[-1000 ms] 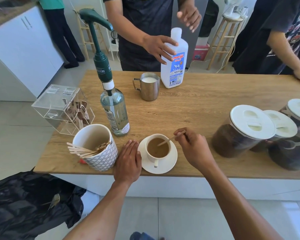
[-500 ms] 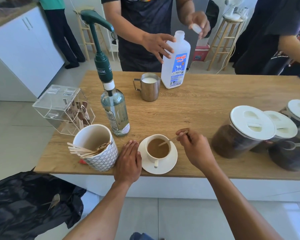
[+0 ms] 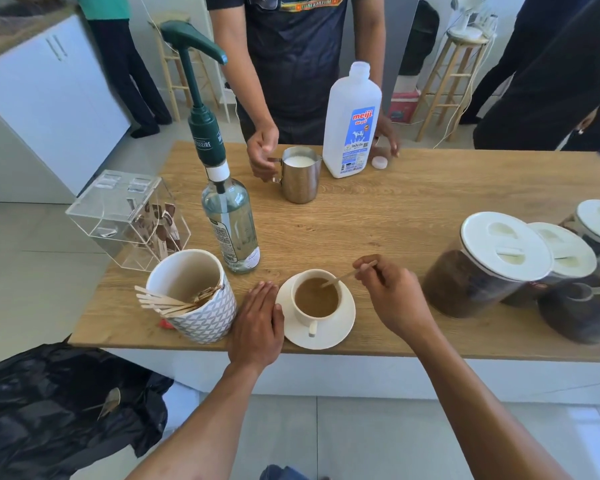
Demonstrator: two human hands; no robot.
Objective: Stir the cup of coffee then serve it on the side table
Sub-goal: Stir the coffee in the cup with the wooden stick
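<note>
You see a wooden table top (image 3: pixel 413 209) with a matt, visible grain. At the lower centre, the cup (image 3: pixel 316 299) and its saucer (image 3: pixel 340 332) look like smooth glazed ceramic. The stirrer (image 3: pixel 347 274) in your right hand (image 3: pixel 395 299) is thin pale wood, like the sticks (image 3: pixel 160 303) in the white holder (image 3: pixel 201 306) with its relief pattern. The pitcher (image 3: pixel 298 181) is brushed metal. The milk bottle (image 3: pixel 354 126) is milky, half-matt plastic. The syrup bottle (image 3: pixel 231 226) is clear glossy glass. The box (image 3: pixel 118 216) at the left is transparent acrylic. The black bag (image 3: pixel 49 403) at the lower left is wrinkled, shiny plastic.
</note>
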